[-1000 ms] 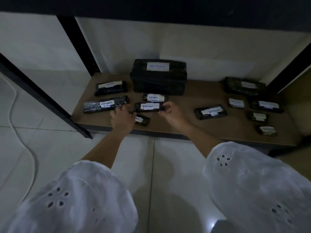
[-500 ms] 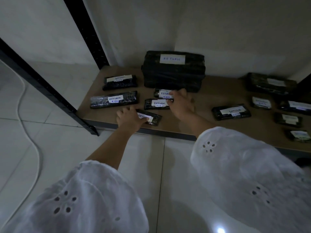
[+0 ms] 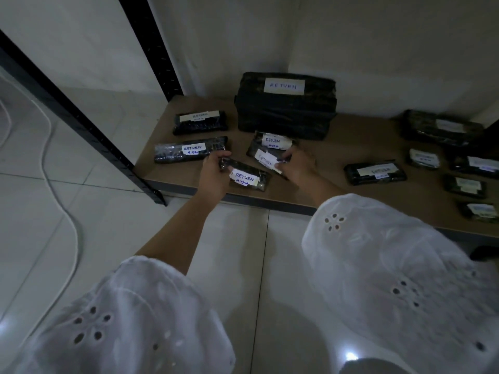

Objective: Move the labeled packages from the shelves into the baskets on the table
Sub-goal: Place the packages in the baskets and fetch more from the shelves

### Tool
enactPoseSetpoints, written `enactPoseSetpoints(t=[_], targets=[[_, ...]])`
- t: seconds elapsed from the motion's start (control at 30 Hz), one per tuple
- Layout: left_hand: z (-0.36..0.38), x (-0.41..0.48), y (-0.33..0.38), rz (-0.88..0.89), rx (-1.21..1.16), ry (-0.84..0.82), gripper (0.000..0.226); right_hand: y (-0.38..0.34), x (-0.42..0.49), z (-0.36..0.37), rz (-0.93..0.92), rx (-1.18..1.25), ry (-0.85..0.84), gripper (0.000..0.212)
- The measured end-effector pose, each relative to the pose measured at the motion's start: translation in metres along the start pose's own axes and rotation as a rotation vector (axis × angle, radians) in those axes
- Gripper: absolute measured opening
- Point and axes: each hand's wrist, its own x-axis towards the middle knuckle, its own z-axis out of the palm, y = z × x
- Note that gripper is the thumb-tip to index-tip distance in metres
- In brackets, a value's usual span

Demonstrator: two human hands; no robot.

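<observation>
Fig.: low shelf board (image 3: 337, 152), head view. Your L hand (image 3: 216, 174) is curled round the left end of a small RETURN pkg (image 3: 247, 179) at the shelf's front edge, long axis running left-right toward your R hand (image 3: 298, 168), whose fingers pinch the right end of a second, tilted pkg (image 3: 266, 159) just behind the first. Both pkgs lie between the hands, each nearest its own grip, so the lift looks like a straight pull toward you; baskets not in view.
</observation>
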Motion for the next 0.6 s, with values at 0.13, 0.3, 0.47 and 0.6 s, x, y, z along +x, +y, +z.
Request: enactPoseSetpoints(t=[0.13,0.3,0.47,0.6], targets=[[-0.014,-0.034,0.03,-0.066,-0.076,-0.008,0.028,-0.006,-0.042,-0.024,0.08,0.034,-0.18,0.03],[-0.048,-0.106,0.09,-0.176,-0.15,-0.018,0.029,-0.033,-0.118,-0.082,0.311,0.467,-0.212,0.032],[-0.092,-0.194,0.159,-0.267,-0.278,-0.033,0.032,-0.054,-0.21,-0.154,0.495,0.686,-0.236,0.008],[-0.129,-0.245,0.232,-0.311,-0.341,-0.054,0.031,-0.087,-0.262,-0.224,0.497,0.78,-0.234,0.007]])
